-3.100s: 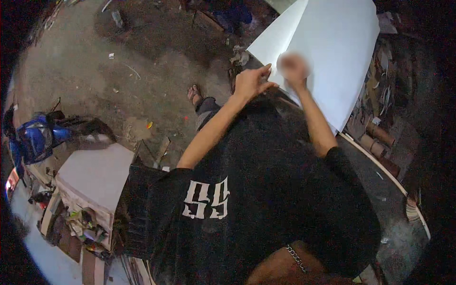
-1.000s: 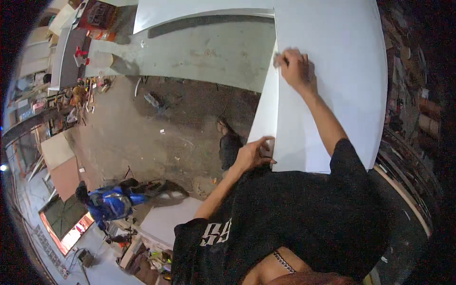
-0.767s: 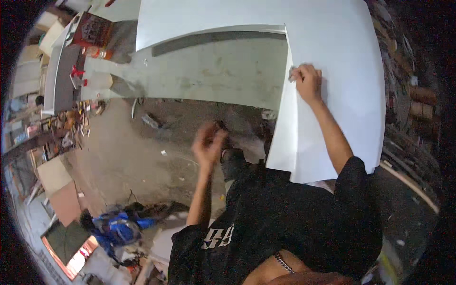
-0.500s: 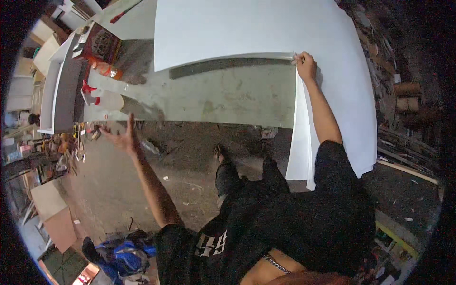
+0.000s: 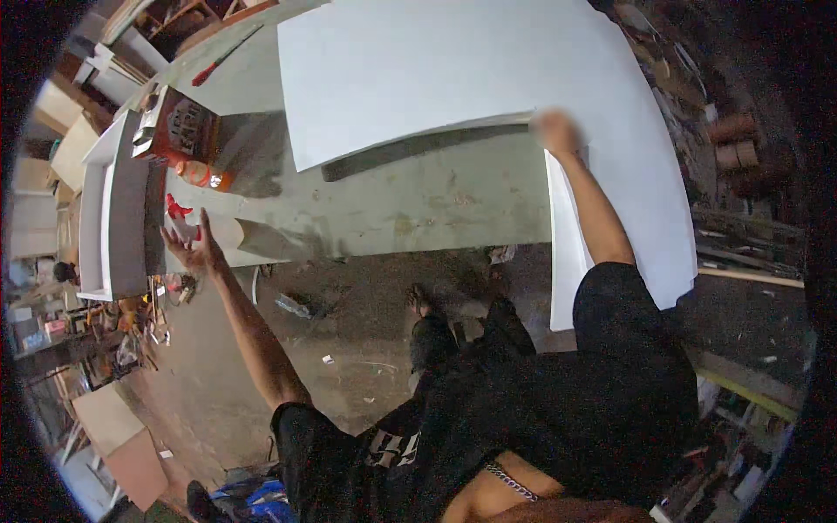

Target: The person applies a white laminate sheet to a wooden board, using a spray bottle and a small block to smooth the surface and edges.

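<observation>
My left hand (image 5: 193, 253) reaches out with its fingers spread beside a spray bottle (image 5: 178, 210) with a red trigger. The fingers overlap the bottle in view, and I cannot tell whether they touch it. On the right, my right hand (image 5: 559, 132) is closed at the inner corner of a large white sheet (image 5: 418, 70); its fingers are blurred. The sheet's near edge bows upward off the table, casting a dark shadow. A strip of it hangs past the table edge below my right forearm.
The greenish worktable (image 5: 401, 200) carries an orange bottle (image 5: 205, 175), a printed box (image 5: 179, 126) and a red-handled tool (image 5: 206, 73). A white open frame or drawer (image 5: 122, 209) stands at the left end. Brown boards (image 5: 122, 444) and a blue bundle (image 5: 257, 501) lie at lower left.
My left hand has moved leftward to the spray bottle. The right hand stays at the sheet's corner. The whole view has shifted slightly.
</observation>
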`<state>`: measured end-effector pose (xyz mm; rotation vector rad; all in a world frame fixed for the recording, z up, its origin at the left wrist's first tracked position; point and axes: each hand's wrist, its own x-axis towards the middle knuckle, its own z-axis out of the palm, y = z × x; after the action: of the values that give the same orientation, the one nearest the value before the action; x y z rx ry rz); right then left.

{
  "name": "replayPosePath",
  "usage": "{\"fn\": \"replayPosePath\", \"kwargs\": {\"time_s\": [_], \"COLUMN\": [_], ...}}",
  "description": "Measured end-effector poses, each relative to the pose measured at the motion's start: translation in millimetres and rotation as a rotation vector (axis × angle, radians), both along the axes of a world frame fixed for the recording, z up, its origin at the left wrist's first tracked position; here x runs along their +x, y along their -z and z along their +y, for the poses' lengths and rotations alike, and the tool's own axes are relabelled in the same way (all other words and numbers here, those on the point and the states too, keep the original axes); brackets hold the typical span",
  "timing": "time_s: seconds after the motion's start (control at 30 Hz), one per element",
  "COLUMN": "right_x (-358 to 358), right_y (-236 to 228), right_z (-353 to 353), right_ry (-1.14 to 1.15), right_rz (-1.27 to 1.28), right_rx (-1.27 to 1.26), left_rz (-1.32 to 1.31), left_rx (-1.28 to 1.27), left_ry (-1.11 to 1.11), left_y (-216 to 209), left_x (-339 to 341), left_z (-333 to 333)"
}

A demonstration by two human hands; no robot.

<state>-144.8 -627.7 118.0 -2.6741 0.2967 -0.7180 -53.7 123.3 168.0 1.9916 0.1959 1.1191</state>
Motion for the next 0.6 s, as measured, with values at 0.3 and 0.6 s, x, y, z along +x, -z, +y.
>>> {"fn": "replayPosePath", "kwargs": {"time_s": [0.3, 0.6], "right_x": [-220, -121], "right_y": [-11, 7], "right_z": [47, 13], "right_ry": [0.062, 0.134], "right_rz": [0.176, 0.173], "right_rx": [0.088, 0.077], "left_rz": [0.079, -0.007], "left_rx": [-0.288, -0.334], "left_ry": [0.412, 0.683], "left_y": [19, 4], "left_x": [26, -14], "left_z": [59, -61]}}
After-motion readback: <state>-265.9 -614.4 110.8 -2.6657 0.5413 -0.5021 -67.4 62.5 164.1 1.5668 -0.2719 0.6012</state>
